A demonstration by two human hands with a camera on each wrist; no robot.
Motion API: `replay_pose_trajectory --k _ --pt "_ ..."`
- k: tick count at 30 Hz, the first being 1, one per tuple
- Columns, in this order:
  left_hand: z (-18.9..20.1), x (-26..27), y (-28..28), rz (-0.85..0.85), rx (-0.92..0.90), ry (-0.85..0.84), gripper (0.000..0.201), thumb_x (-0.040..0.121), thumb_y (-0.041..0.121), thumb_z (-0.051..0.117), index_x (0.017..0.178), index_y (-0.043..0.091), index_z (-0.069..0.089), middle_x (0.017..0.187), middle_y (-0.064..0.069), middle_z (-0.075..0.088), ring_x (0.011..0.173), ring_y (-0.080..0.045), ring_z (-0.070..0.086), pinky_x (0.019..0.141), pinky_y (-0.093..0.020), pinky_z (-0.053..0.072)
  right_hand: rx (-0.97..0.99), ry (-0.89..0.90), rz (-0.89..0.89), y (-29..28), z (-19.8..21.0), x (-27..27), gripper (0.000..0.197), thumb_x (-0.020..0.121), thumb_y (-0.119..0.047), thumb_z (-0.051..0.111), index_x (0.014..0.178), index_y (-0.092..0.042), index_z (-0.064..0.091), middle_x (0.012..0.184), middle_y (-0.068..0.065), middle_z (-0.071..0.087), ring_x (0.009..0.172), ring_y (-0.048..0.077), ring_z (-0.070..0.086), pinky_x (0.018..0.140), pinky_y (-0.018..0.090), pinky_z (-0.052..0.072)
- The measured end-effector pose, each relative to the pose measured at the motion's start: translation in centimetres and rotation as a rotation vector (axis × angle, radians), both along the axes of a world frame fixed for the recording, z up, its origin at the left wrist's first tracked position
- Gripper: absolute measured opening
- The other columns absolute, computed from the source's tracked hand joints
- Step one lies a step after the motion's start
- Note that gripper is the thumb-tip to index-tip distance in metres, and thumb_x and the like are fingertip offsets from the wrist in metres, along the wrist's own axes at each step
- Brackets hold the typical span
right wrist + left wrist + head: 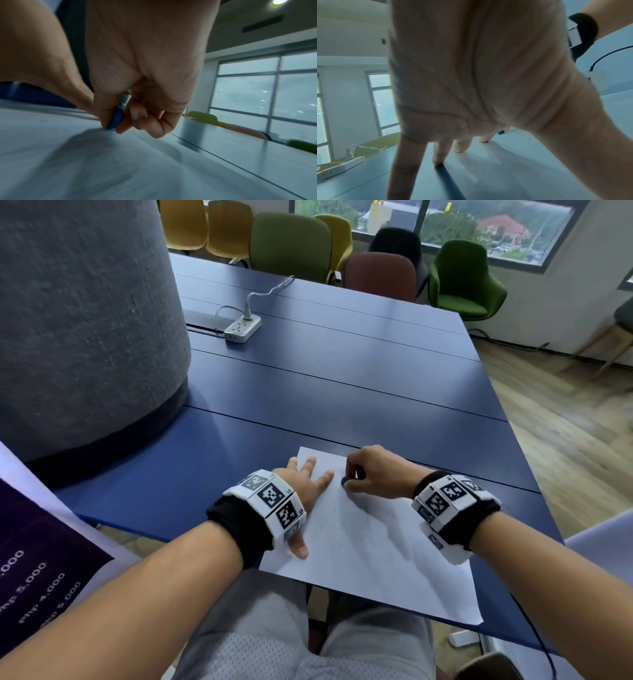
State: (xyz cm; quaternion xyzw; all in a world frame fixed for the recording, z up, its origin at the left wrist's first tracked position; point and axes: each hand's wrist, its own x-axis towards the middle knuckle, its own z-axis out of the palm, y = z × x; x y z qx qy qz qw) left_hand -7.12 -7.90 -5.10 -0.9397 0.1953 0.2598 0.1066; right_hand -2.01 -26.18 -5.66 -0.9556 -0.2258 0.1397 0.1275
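White sheet of paper [376, 542] lies on a dark blue table [342, 388], its near corner hanging over the table edge above the person's lap.

The left hand [301, 484] presses down on the sheet's left side with fingers straight and spread, grasping nothing. The thumb points back toward the body and the outer fingers reach past the paper's edge onto the table.

Just to the right of that hand's index fingertip, the right hand [373, 470] is curled. Its thumb and forefinger pinch a small blue eraser [344, 481] (it looks like one, though blur hides detail). The eraser's lower end touches the paper near the sheet's far edge.

A few faint dark specks dot the paper on the near side of the right hand.

The rubbing seems to be under way. No clear pencil mark shows beneath the eraser, so how much remains cannot be told. The specks are probably left to brush off.

Beyond both hands a white power strip [242, 328] sits on the table with its cord trailing away. To the far left of the left hand rises a large grey felt-covered column [85, 320]. Farther off stand green and yellow chairs [289, 244] below windows.
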Motion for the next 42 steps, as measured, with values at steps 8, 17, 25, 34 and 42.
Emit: replay_pose_trajectory --k 8,17,25,34,42 --pt "0.5 0.4 -0.6 -0.011 0.042 0.04 0.149 0.052 0.053 0.09 0.154 0.026 -0.015 0.162 -0.014 -0.014 0.149 -0.04 -0.002 0.115 -0.059 0.02 0.118 -0.031 -0.154 -1.9 -0.3 0.7 0.012 0.086 -0.026 0.066 0.086 -0.014 0.064 0.078 -0.002 0.062 0.065 0.015 0.058 0.058 0.027 0.047" --pt "0.3 0.9 -2.1 -0.034 -0.179 -0.039 0.1 0.056 0.06 0.086 0.127 0.006 0.04 0.131 -0.011 0.039 0.121 -0.029 0.04 0.097 -0.043 0.045 0.253 0.027 -0.287 -3.6 -0.2 0.0 0.005 0.086 -0.015 0.066 0.085 -0.01 0.067 0.078 0.008 0.07 0.058 0.012 0.06 0.06 0.025 0.053" --pt "0.6 2.0 -2.6 -0.109 -0.085 -0.029 0.131 0.057 0.062 0.085 0.155 0.02 0.009 0.163 -0.007 0.004 0.145 -0.035 0.016 0.112 -0.046 0.031 0.101 -0.082 -0.139 -2.6 -0.1 -0.8 0.013 0.084 -0.018 0.065 0.082 -0.005 0.066 0.084 0.007 0.066 0.075 0.022 0.06 0.068 0.032 0.05" --pt "0.5 2.1 -2.6 -0.109 -0.071 -0.026 0.134 0.058 0.063 0.084 0.156 0.024 0.003 0.165 -0.003 -0.003 0.147 -0.035 0.012 0.114 -0.044 0.027 0.032 -0.054 -0.067 -2.1 0.5 -0.9 0.014 0.085 -0.021 0.066 0.077 -0.01 0.063 0.078 0.004 0.063 0.068 0.019 0.055 0.06 0.027 0.044" --pt "0.4 2.3 -2.6 -0.11 -0.065 -0.018 0.135 0.057 0.064 0.084 0.156 0.03 -0.001 0.164 -0.006 -0.005 0.148 -0.037 0.008 0.115 -0.047 0.025 0.028 -0.077 -0.077 -2.5 0.5 -0.8 0.014 0.083 -0.02 0.066 0.073 -0.012 0.06 0.077 0.003 0.061 0.068 0.021 0.055 0.059 0.028 0.043"
